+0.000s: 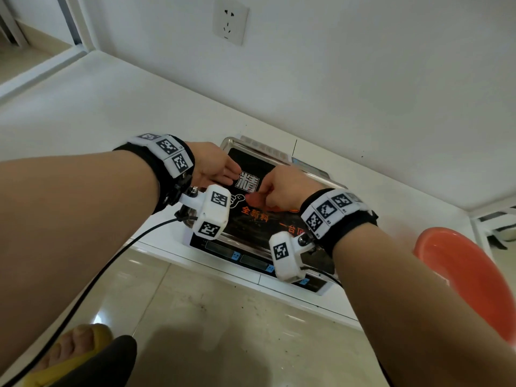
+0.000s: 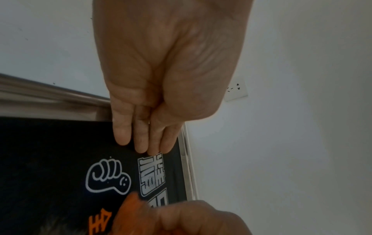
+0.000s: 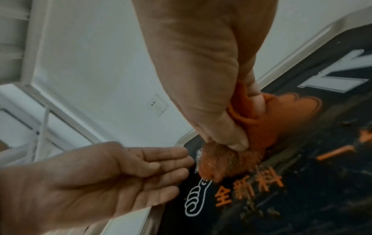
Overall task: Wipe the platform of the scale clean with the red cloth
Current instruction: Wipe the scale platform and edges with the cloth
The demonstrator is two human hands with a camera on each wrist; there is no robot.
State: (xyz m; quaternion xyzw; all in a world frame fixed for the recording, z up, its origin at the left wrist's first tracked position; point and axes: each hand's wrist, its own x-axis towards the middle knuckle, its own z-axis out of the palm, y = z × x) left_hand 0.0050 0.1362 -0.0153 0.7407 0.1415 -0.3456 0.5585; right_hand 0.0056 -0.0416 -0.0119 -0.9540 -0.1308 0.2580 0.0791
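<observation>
Your right hand (image 1: 284, 188) covers most of the red cloth (image 1: 254, 199) — only a bunched tip shows. Wrist cameras hide the scale (image 1: 251, 254) display's ends, and the orange basin (image 1: 458, 275) runs off frame.

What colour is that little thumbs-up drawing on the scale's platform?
White outline on the black platform; the thumbs-up drawing shows best in the left wrist view.

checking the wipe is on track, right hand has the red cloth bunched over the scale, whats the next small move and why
Probably press the red cloth flat on the platform and drag it toward the display side. The right hand pinches the cloth in a bunch near the printed thumbs-up, while grime still shows on the black sticker nearer the display. The left hand hangs open beside it, holding nothing.
</observation>
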